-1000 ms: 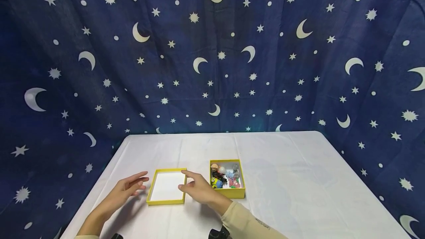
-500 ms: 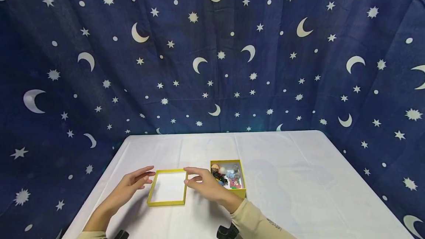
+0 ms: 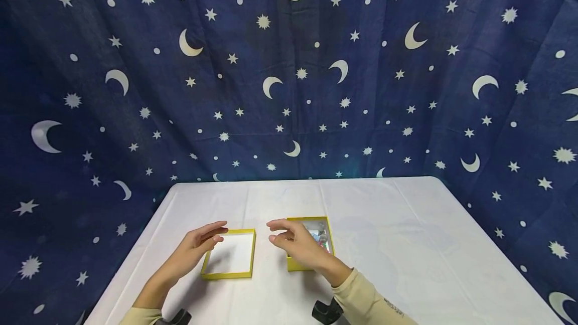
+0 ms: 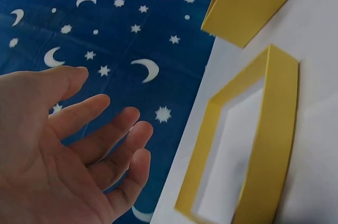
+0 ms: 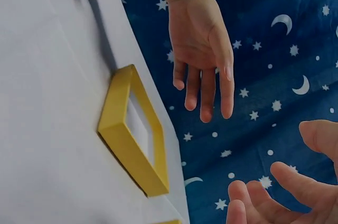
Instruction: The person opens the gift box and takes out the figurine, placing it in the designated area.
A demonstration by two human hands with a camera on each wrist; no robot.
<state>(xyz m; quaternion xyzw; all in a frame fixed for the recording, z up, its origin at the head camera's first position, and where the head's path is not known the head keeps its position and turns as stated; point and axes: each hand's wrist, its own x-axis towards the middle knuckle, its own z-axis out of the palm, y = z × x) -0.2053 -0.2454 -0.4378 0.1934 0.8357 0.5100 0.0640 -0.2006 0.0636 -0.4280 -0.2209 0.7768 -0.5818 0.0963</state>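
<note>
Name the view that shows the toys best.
The head view: it looks into the box, where some toys show past the right hand. Left wrist shows the box but no toys; right wrist shows none either.

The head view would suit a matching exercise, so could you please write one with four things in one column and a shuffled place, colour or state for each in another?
Things
1. Shallow tray
2. Deeper box
3. Table covering
4. Backdrop curtain

Descriptions
A. White, lying beneath both yellow containers
B. Dark blue with a pale night-sky pattern
C. The left-hand yellow container in the head view
D. The yellow container with small figures inside

Right pairs: 1-C, 2-D, 3-A, 4-B
</note>
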